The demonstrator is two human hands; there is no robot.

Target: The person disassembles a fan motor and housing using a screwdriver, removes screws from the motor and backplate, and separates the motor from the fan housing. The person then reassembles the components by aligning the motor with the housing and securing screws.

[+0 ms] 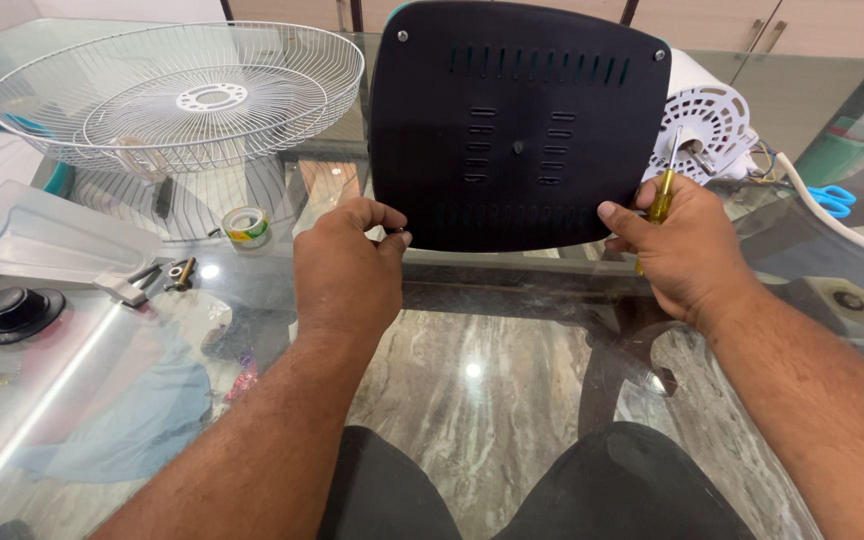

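Observation:
A black plastic base cover (517, 125) with vent slots and corner screws stands tilted on the glass table (92, 400), its underside facing me. My left hand (347, 270) pinches its lower left corner, fingertips on a small dark screw. My right hand (677, 250) grips the lower right corner and also holds a yellow-handled screwdriver (664, 190), whose shaft points up toward the white fan motor (707, 125) behind the cover.
A white wire fan grille (177, 95) lies at the back left. Nearby are a tape roll (246, 225), a translucent fan blade (42, 235), a brass bolt (184, 272) and a black knob (17, 310). Blue scissors (832, 198) and a white cable sit at right.

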